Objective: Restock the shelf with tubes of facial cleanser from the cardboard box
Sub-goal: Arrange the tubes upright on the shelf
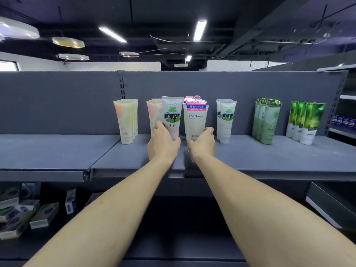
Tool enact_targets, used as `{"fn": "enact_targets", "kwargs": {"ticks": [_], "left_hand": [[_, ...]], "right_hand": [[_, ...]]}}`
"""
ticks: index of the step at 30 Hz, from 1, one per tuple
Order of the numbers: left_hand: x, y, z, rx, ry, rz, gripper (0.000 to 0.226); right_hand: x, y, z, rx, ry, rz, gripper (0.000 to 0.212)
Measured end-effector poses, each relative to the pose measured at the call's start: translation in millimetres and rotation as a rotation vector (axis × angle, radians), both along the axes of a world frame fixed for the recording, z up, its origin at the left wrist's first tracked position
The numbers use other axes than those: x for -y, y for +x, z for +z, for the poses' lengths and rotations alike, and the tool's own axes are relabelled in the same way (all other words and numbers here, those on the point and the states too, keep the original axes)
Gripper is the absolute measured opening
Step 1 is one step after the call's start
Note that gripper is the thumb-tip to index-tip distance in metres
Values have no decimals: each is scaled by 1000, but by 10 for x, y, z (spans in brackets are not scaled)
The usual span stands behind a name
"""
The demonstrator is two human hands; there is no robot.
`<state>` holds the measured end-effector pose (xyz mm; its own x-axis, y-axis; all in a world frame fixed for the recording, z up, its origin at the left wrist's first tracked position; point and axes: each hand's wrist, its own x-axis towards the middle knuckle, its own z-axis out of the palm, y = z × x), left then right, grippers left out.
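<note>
Tubes of facial cleanser are standing cap-down along the back of the grey shelf (250, 151), and the person is working on two of them at the middle. The left hand (162, 142) is gripping the cow-print tube (172, 114) low down, fingers curled round its left side and thumb near the cap. The right hand (203, 141) is gripping the Facial tube (195, 120) the same way, fingers wrapping its right side near the base. Both tubes are upright and nearly touching each other; whether their caps are already resting on the shelf I cannot tell, since the hands are covering them.

Trouble looks most likely at the tight spots. The cow-print tube is sitting right against the peach-print tubes (154, 114) behind its left edge, so a sideways nudge could be tipping that row over. Behind the Facial tube more of its kind are lined up, and pushing it back too hard could be knocking them against the back panel. Tall tubes balancing on narrow caps are prone to toppling, so letting go before each is settled could be starting a chain fall toward the matching cow-print row (226, 120) just to the right. The green tubes (267, 120) and leaf-print tubes (306, 122) toward the shelf's right end are well apart and look safe. The cardboard box is not in sight.
</note>
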<state>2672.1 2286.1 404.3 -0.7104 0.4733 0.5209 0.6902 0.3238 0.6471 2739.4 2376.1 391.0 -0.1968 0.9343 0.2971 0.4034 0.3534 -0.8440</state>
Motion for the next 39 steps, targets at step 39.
{"fn": "enact_targets", "kwargs": {"ticks": [39], "left_hand": [[481,231,-63,17,-12,-170,45]], "right_hand": [[458,325,-63,141,50,-111,50]]}}
